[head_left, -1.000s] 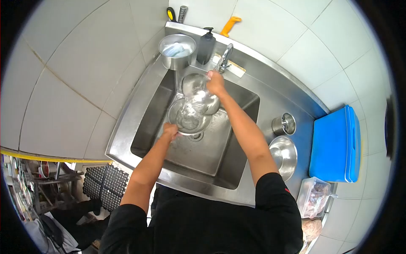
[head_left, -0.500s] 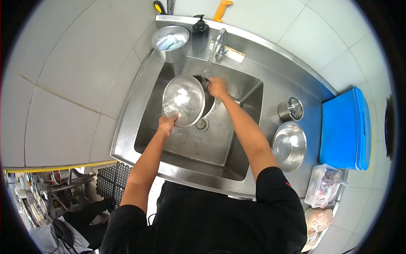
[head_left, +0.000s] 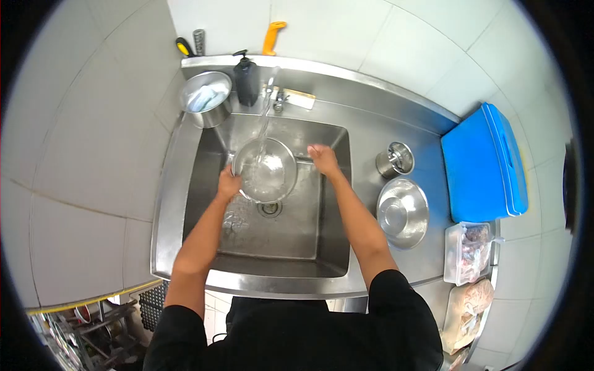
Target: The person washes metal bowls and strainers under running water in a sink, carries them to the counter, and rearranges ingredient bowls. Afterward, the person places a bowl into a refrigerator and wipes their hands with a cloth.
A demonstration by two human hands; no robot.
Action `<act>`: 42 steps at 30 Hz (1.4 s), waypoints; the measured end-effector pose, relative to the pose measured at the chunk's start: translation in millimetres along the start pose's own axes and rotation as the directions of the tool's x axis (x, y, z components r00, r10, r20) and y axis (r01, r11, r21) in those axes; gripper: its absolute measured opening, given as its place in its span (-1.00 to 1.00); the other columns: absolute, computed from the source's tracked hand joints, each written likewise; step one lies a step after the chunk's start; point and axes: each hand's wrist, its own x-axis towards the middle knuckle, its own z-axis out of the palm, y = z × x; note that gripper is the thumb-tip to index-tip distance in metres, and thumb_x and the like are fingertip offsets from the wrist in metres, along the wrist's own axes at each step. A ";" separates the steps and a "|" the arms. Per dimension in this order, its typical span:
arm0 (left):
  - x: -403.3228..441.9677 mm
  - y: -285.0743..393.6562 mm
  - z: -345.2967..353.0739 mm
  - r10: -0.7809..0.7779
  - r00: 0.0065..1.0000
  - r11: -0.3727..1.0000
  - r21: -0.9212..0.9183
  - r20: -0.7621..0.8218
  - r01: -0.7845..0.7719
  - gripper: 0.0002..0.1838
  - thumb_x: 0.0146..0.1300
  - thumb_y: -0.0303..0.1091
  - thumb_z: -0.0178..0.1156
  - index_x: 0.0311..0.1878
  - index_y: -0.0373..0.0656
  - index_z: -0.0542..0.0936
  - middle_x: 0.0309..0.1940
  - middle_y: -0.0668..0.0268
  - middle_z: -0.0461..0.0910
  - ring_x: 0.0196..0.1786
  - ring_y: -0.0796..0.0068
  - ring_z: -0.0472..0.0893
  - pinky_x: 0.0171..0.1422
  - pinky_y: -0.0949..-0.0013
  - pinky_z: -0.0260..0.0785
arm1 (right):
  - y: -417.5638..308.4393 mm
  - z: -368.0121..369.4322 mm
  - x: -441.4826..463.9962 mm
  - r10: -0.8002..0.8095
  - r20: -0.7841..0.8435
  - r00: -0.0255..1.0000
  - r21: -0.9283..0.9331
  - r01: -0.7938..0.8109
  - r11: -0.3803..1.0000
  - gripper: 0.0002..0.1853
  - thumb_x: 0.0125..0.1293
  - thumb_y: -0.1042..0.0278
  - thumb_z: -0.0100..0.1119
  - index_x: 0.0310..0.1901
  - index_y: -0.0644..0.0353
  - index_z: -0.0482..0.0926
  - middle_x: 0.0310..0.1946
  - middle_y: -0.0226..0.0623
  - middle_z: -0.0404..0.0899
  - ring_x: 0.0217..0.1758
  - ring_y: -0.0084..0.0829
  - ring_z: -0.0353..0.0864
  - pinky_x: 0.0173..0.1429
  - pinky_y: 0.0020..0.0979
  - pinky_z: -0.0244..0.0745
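Observation:
A round shiny metal bowl (head_left: 267,179) is held over the sink (head_left: 272,241), with water from the faucet (head_left: 270,86) running into it. My left hand (head_left: 229,183) grips the bowl's left rim, the thumb on the near side. To the right of the bowl is my right hand (head_left: 323,159), slightly blurred, its fingers curled together. Whether those fingers hold anything small is not visible. The drain (head_left: 270,209) shows just below the bowl, on the wet sink floor.
Behind the sink stand a metal pot (head_left: 213,116) with pale cloth-like contents and a black pump bottle (head_left: 246,83). To the right are a metal cup (head_left: 385,164), a second bowl (head_left: 403,213), a blue cooler box (head_left: 476,167) and a plastic tub (head_left: 455,253).
My view has shifted, moving the sink left and lower. The bowl now sits under the water stream, and my right hand has moved from behind it to its right side.

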 end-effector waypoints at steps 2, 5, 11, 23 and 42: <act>19.1 19.7 9.4 0.101 0.995 0.987 0.122 0.012 -0.102 -0.49 -0.02 -0.56 0.04 0.11 -0.20 0.44 -0.17 -0.05 0.59 -0.07 0.05 0.60 -0.08 0.15 0.48 | -10.8 -16.0 14.4 -0.374 -0.018 0.927 -0.199 0.363 0.910 -0.68 0.30 0.17 0.09 -0.10 0.25 0.60 -0.21 -0.20 0.61 -0.18 -0.47 0.57 -0.04 -0.40 0.45; 36.7 64.2 18.9 0.202 0.974 0.913 0.340 0.104 -0.226 -0.48 -0.03 -0.57 0.04 0.11 -0.09 0.48 -0.14 -0.05 0.57 -0.03 -0.04 0.55 0.09 0.10 0.37 | -85.7 2.9 12.4 -0.191 0.217 0.957 0.231 0.140 0.963 -0.73 0.27 0.30 0.13 -0.07 0.25 0.58 -0.29 -0.24 0.61 -0.32 -0.54 0.57 -0.18 -0.45 0.48; 62.3 96.2 42.4 0.128 0.947 0.727 0.622 0.293 -0.291 -0.73 0.03 -0.47 0.07 -0.15 -0.15 0.58 -0.14 0.00 0.57 -0.11 -0.01 0.58 0.01 0.07 0.41 | -137.2 54.1 38.3 -0.313 0.317 0.895 -0.239 0.395 0.887 -0.81 0.01 0.39 0.27 -0.32 0.26 0.61 -0.45 -0.13 0.59 -0.42 -0.23 0.57 -0.18 -0.32 0.50; -11.5 18.3 -47.2 0.265 0.961 0.831 0.487 0.079 -0.269 -0.37 0.03 -0.66 -0.04 0.26 -0.07 0.38 0.08 0.01 0.48 0.08 0.08 0.52 0.13 0.19 0.38 | -135.0 74.2 82.1 -0.034 0.179 0.983 -0.976 0.182 0.121 -0.44 0.33 0.20 -0.18 0.29 0.37 0.24 0.38 0.05 0.05 0.43 0.00 0.02 0.25 -0.02 0.12; -63.8 -142.0 7.5 -0.477 0.618 0.287 -0.554 0.624 0.781 -0.60 0.13 -0.59 -0.13 0.07 -0.52 0.24 -0.04 -0.05 0.33 -0.04 -0.25 0.45 -0.05 -0.04 0.58 | 46.4 -245.6 -314.5 0.282 -0.805 0.522 -0.294 -0.764 0.575 -0.32 0.33 -0.18 -0.09 -0.04 0.50 0.46 -0.11 0.21 0.52 0.08 0.05 0.45 0.09 -0.11 0.36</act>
